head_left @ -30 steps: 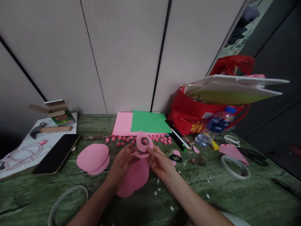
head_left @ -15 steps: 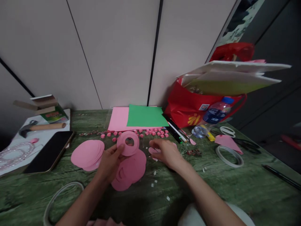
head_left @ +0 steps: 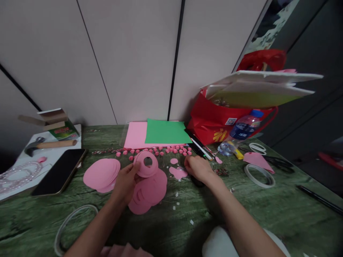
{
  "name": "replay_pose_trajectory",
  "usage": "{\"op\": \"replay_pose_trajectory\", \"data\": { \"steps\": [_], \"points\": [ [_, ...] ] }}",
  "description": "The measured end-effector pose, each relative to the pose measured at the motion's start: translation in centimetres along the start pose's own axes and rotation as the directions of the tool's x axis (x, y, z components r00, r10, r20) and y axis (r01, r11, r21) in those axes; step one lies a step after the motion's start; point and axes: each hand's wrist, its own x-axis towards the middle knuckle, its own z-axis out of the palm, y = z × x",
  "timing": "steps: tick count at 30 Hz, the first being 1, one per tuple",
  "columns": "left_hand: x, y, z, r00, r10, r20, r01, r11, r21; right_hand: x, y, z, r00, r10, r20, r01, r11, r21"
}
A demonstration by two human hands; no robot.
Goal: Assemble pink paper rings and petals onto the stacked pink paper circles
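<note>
My left hand (head_left: 127,180) is closed on a pink paper ring (head_left: 153,169), its thumb on the left side of the rim. The ring is held up over a pile of overlapping pink paper pieces (head_left: 154,189), some with cut-out openings. To its left lies a stack of pink paper rounds (head_left: 100,173). My right hand (head_left: 198,167) is low over the table with its fingers curled. A dark object (head_left: 197,182) shows under the palm, mostly hidden. Just left of those fingers lie small pink paper scraps (head_left: 178,173).
Small pink rolled pieces (head_left: 175,150) line the table before a green sheet (head_left: 167,132). A red bag (head_left: 203,121), bottle (head_left: 245,130) and tape roll (head_left: 259,176) stand right. A phone (head_left: 60,171), hammer (head_left: 55,144) and hoop (head_left: 63,228) lie left.
My right hand has moved right, off the pink scraps, which now lie in view on the table. My left hand still holds the ring in nearly the same place.
</note>
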Motion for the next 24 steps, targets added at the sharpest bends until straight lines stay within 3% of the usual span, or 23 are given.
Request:
{"op": "replay_pose_trajectory", "data": {
  "steps": [3, 6, 9, 14, 17, 19, 21, 22, 24],
  "points": [
    [-0.1, 0.0, 0.0, 0.992, -0.115, 0.046, 0.118, 0.991, -0.065, 0.0, 0.7, -0.3, 0.998, 0.018, -0.065, -0.021, 0.999, -0.04],
    [-0.2, -0.1, 0.0, 0.953, -0.225, 0.202, 0.253, 0.96, -0.122, 0.1, 1.1, 0.0, 0.998, -0.056, 0.031, 0.055, 0.998, 0.009],
    [0.0, -0.1, 0.0, 0.923, -0.307, 0.231, 0.354, 0.913, -0.2, 0.2, 1.1, 0.5, 0.989, -0.09, 0.117, 0.084, 0.995, 0.054],
    [0.9, 0.5, -0.5, 0.972, -0.216, 0.096, 0.236, 0.88, -0.412, 0.1, 1.4, 0.4, 0.993, -0.073, 0.094, 0.069, 0.996, 0.05],
    [0.7, 0.7, -0.5, 0.964, -0.193, 0.181, 0.251, 0.884, -0.394, -0.5, 1.9, -0.7, 1.0, -0.016, 0.016, 0.016, 0.999, 0.029],
    [0.0, 0.6, -0.2, 0.942, -0.185, 0.279, 0.274, 0.904, -0.327, -1.1, 1.8, -1.5, 0.997, -0.01, -0.072, 0.019, 0.992, 0.127],
    [-0.8, 0.2, 0.2, 0.888, -0.148, 0.436, 0.268, 0.935, -0.23, -1.5, 0.8, -1.8, 0.989, -0.095, -0.115, 0.135, 0.902, 0.411],
    [-1.2, -0.1, 0.4, 0.842, -0.153, 0.517, 0.278, 0.945, -0.173, -1.7, 0.0, -1.6, 0.981, -0.163, -0.109, 0.195, 0.781, 0.594],
    [-1.7, -0.7, 0.6, 0.758, -0.213, 0.617, 0.322, 0.944, -0.069, -1.7, -2.0, -0.8, 0.968, -0.239, -0.074, 0.189, 0.507, 0.841]
  ]
}}
